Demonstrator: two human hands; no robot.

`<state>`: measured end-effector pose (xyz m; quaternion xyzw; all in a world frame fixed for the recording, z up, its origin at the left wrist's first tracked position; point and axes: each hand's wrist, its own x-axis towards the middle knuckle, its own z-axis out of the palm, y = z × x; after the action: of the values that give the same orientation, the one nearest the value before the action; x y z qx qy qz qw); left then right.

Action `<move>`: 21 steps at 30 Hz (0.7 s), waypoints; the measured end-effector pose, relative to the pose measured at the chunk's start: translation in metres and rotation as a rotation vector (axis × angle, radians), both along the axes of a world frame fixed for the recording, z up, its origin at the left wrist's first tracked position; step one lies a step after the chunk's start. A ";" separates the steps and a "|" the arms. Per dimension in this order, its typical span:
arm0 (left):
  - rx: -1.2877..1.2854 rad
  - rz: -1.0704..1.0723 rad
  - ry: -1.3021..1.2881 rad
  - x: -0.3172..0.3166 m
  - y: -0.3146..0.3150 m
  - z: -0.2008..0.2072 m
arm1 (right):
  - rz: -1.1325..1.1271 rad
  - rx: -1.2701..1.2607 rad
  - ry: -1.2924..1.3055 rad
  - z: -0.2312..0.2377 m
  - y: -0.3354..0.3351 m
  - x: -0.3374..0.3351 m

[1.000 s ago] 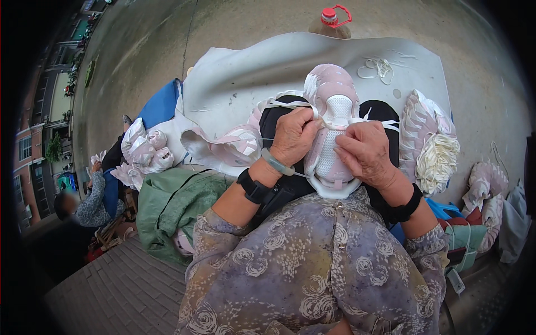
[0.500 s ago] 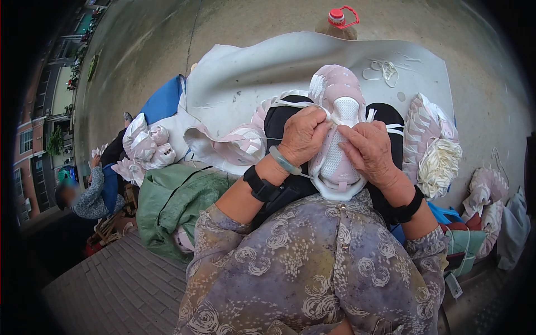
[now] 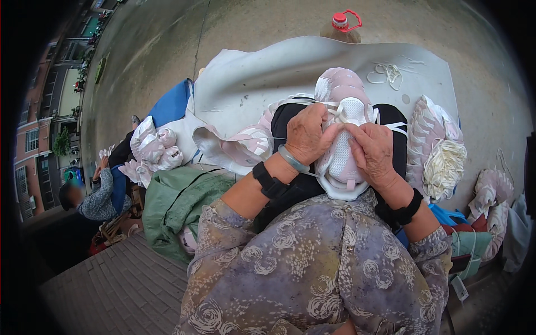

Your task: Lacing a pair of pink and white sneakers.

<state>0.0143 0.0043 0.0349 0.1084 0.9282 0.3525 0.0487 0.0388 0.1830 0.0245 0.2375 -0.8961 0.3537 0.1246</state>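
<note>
A pink and white shoe upper (image 3: pixel 338 159) with a mesh tongue lies across my lap, its heel toward me. My left hand (image 3: pixel 309 135) is closed at its left eyelet edge, pinching a white shoelace (image 3: pixel 330 104). From the right, my right hand (image 3: pixel 372 149) is closed too, thumb and finger pinched at the middle of the upper, almost touching the left hand. What its fingertips hold is too small to make out. Just beyond, a nested row of similar uppers (image 3: pixel 339 82) rests against the top of this one.
A pale sheet (image 3: pixel 251 70) spreads ahead with loose laces (image 3: pixel 388 73) on it. More uppers (image 3: pixel 423 131) and a lace bundle (image 3: pixel 445 167) stand right; a green sack (image 3: pixel 173 198) lies left. Beyond are a red-capped jug (image 3: pixel 340 29) and a seated person (image 3: pixel 100 195).
My hands have drawn together over the tongue. The left has shifted slightly right and its thumb now points at the right fingertips. The whole view has shifted a little.
</note>
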 end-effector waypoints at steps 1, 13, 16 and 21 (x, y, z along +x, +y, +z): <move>0.047 -0.035 0.169 0.004 0.000 0.002 | -0.008 -0.040 0.021 -0.002 -0.001 -0.001; -0.127 -0.238 0.253 0.018 0.006 0.011 | -0.067 0.099 0.177 -0.019 -0.003 0.002; -0.242 -0.198 0.213 0.016 0.011 0.014 | -0.057 0.075 0.178 -0.015 -0.005 0.002; -0.369 -0.165 0.166 0.015 0.005 0.017 | -0.045 0.029 0.031 -0.005 -0.017 0.001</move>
<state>0.0293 0.0095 0.0523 0.2017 0.9659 0.1611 0.0197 0.0394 0.1661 0.0198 0.2243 -0.9042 0.3343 0.1430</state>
